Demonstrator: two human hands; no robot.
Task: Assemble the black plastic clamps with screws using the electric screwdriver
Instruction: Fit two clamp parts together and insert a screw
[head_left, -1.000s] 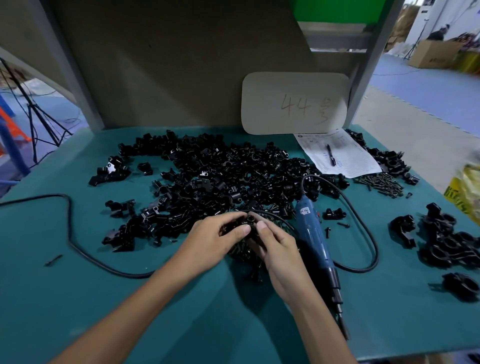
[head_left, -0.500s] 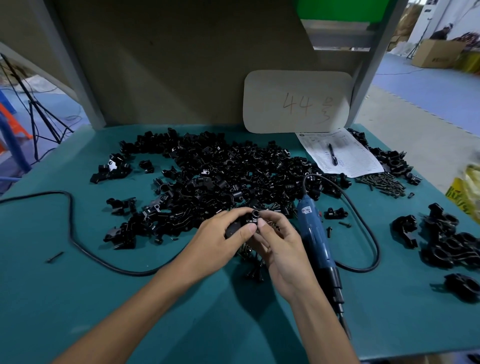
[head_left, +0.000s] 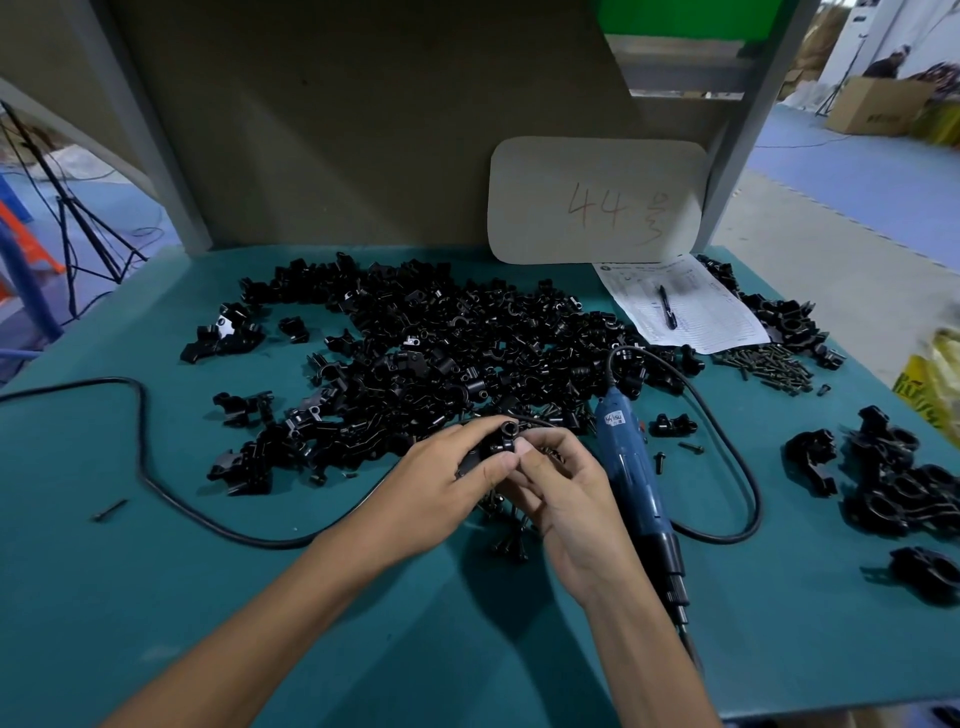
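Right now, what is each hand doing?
Left hand: holding a black clamp.
Right hand: fingers pinching the same clamp.

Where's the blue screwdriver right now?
In the head view, the blue electric screwdriver lies on the green table, right beside the right hand on its right, just in front of the big pile of black clamps.

Surface: workbench (head_left: 156, 597), teal covering.
Centre: loose heap of black clamp parts (head_left: 441, 353).
Right edge: joined clamps (head_left: 904, 483), well apart from the heap.
Right of centre: blue electric screwdriver (head_left: 631, 478), lying flat, bit toward the near edge; cable loop (head_left: 750, 467) beside it.
Left: black cable (head_left: 140, 457).
Rear right: printed sheet (head_left: 722, 322) carrying a pen (head_left: 666, 306); screw heap (head_left: 769, 364) just beside.
Front left: single screw (head_left: 110, 510).
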